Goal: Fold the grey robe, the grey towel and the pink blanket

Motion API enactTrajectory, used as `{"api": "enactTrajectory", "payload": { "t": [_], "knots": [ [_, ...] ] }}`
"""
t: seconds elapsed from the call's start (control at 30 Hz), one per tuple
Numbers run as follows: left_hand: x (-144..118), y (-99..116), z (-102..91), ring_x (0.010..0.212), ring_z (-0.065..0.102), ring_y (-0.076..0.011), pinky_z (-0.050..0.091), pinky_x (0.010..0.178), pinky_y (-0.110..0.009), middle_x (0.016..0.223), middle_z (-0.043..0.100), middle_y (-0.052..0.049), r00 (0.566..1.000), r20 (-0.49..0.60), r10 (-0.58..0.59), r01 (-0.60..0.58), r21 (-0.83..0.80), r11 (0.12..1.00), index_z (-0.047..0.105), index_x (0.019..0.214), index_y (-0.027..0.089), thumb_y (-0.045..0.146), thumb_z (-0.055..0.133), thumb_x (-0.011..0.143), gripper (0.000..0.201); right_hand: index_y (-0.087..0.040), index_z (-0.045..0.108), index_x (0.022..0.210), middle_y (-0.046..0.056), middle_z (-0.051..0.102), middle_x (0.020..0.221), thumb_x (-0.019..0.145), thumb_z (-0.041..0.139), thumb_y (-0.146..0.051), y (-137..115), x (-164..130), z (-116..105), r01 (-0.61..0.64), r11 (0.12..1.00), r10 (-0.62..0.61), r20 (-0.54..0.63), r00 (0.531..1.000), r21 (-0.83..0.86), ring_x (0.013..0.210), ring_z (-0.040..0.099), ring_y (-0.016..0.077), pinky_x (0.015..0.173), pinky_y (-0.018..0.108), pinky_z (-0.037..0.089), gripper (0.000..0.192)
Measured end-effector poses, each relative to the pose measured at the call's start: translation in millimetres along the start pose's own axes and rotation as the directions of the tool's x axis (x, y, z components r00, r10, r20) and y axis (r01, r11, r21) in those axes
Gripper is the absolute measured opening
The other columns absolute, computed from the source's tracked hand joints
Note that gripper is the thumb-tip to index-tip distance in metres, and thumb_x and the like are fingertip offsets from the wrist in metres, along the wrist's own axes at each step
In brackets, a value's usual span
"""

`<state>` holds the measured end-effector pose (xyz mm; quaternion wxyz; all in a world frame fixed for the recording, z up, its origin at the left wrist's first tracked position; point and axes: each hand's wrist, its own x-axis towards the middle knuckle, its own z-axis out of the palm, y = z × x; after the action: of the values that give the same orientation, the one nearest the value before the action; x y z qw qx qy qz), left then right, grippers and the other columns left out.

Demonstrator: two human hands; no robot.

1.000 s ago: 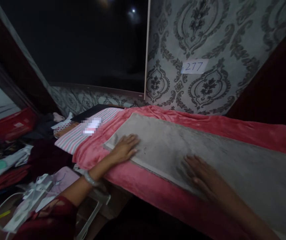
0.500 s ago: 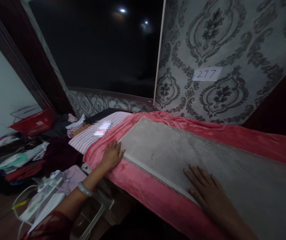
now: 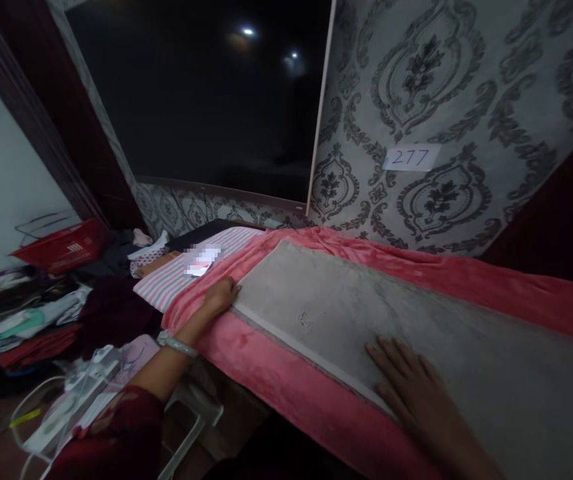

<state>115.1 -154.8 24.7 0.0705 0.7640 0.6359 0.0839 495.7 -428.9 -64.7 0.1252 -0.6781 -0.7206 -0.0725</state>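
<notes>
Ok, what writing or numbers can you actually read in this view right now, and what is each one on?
"277": handwritten on a white paper slip stuck to the patterned wallpaper.
White marks on the red basket at the left: too small to read.
Small white item on the striped cloth: blurred, unreadable.
Nothing is written on the grey cloth under the right hand, nor on the pink blanket by the left hand.
</notes>
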Motion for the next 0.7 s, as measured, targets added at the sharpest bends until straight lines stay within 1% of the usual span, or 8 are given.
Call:
{"api": "enactTrajectory", "payload": {
  "t": [0.13,0.23,0.3,0.43,0.53,0.6,0.7],
  "knots": [
    [0.1,-4.0,0.1,0.083,0.066,-0.0216,0.047,0.071,-0.029,0.1,0.072,-0.011,0.999,0.013,0.034,-0.034,-0.018,0.999,0.061,0.093,0.018,0.042,0.039,0.096,0.032,-0.039,0.032,0.155,0.001,0.026,0.163,0.101,0.034,-0.053,-9.6,3.6,-13.6,-0.047,0.999,0.047,0.056,0.997,0.007,0.149,0.024,0.0324,0.115,0.063,0.029,0.056],
    [5.9,-5.5,-3.8,0.084,0.066,-0.0227,0.048,0.072,-0.03,0.099,0.072,-0.011,0.996,0.035,0.078,-0.077,-0.025,0.997,0.06,0.093,0.018,0.044,0.037,0.093,0.034,-0.037,0.032,0.155,0.002,0.024,0.163,0.101,0.037,-0.052,-15.3,7.5,-22.8,-0.079,0.997,0.077,0.094,0.993,0.015,0.15,0.02,0.032,0.116,0.062,0.025,0.056],
    [12.5,-5.4,-7.8,0.086,0.066,-0.0241,0.048,0.074,-0.031,0.097,0.072,-0.011,0.993,0.059,0.102,-0.099,-0.039,0.994,0.061,0.089,0.018,0.045,0.039,0.089,0.034,-0.037,0.032,0.155,0.002,0.023,0.164,0.101,0.039,-0.05,-17.0,9.6,-27.0,-0.085,0.996,0.08,0.117,0.99,0.033,0.151,0.019,0.0323,0.117,0.062,0.023,0.056],
    [24.3,-1.3,-16.7,0.082,0.068,-0.0261,0.049,0.073,-0.032,0.086,0.072,-0.009,0.988,0.109,0.112,-0.104,-0.08,0.991,0.061,0.078,0.019,0.052,0.045,0.079,0.037,-0.036,0.031,0.156,0.002,0.023,0.164,0.102,0.04,-0.048,-18.6,10.9,-31.5,-0.099,0.991,0.088,0.124,0.988,0.09,0.151,0.018,0.0315,0.118,0.062,0.02,0.055],
    [29.6,4.0,-22.1,0.079,0.068,-0.0276,0.049,0.069,-0.034,0.08,0.071,-0.01,0.988,0.106,0.109,-0.102,-0.069,0.992,0.06,0.072,0.019,0.054,0.045,0.076,0.038,-0.036,0.032,0.155,0.001,0.023,0.164,0.102,0.042,-0.047,-20.6,11.0,-34.2,-0.109,0.984,0.094,0.112,0.989,0.138,0.151,0.017,0.0304,0.12,0.061,0.017,0.056],
    [33.0,7.1,-24.4,0.08,0.069,-0.029,0.05,0.069,-0.034,0.079,0.072,-0.01,0.99,0.1,0.094,-0.082,-0.118,0.99,0.062,0.072,0.019,0.054,0.048,0.072,0.038,-0.036,0.033,0.155,0.001,0.023,0.164,0.101,0.044,-0.046,-22.3,11.7,-37.1,-0.121,0.978,0.104,0.106,0.989,0.168,0.152,0.017,0.0301,0.12,0.06,0.015,0.056],
    [38.3,9.8,-26.7,0.086,0.069,-0.0312,0.052,0.069,-0.034,0.081,0.073,-0.009,0.991,0.103,0.082,-0.054,-0.251,0.966,0.064,0.077,0.019,0.055,0.055,0.064,0.04,-0.036,0.034,0.155,0.001,0.021,0.164,0.1,0.046,-0.046,-24.4,13.7,-42.9,-0.146,0.968,0.12,0.136,0.983,0.206,0.152,0.015,0.03,0.121,0.06,0.013,0.057]
  ]
}}
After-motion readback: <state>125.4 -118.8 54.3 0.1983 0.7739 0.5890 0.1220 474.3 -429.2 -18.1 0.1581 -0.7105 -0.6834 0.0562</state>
